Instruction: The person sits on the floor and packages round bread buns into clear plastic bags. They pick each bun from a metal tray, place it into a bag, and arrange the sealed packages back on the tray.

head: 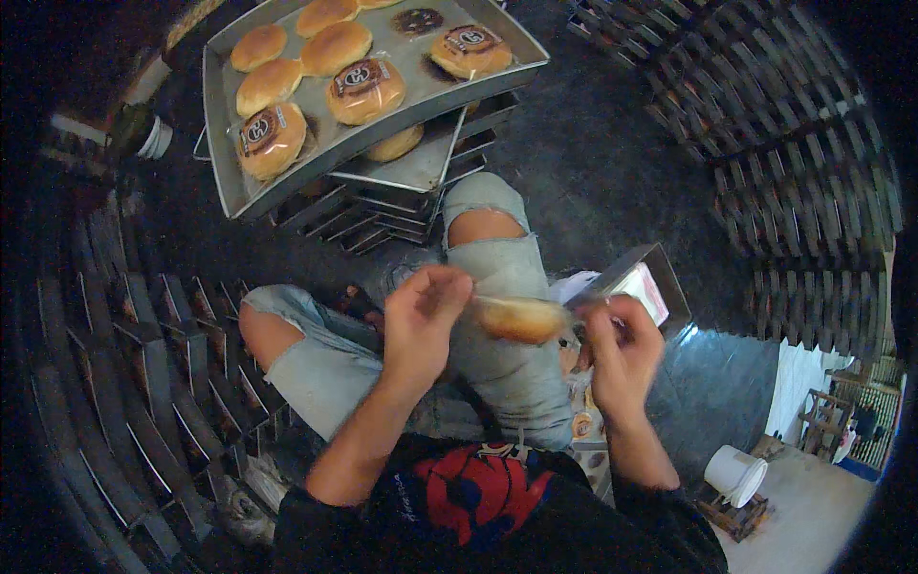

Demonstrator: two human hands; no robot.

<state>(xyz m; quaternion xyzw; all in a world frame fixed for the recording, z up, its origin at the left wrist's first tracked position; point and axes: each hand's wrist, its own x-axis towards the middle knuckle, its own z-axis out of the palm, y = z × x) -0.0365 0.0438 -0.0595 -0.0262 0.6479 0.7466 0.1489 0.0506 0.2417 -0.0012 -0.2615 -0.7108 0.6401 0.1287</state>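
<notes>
A browned bun (522, 320), blurred by motion, hangs between my hands above my lap, seemingly in a clear plastic bag. My left hand (429, 316) pinches the bag's end on the bun's left side. Fingers of my right hand (622, 343) are curled around the other end. Beyond my knees a metal baking tray (323, 136) holds several bare buns (336, 47) at its far side. Three bagged buns with printed film, including one bagged bun (366, 90), sit along its near side.
Under the tray is a stack of more trays (401, 179), set crosswise. A metal box (663, 276) with white and pink packaging stands right of my leg. Stacked dark trays rise at left (143, 366) and right (796, 179). A white bucket (735, 475) stands at lower right.
</notes>
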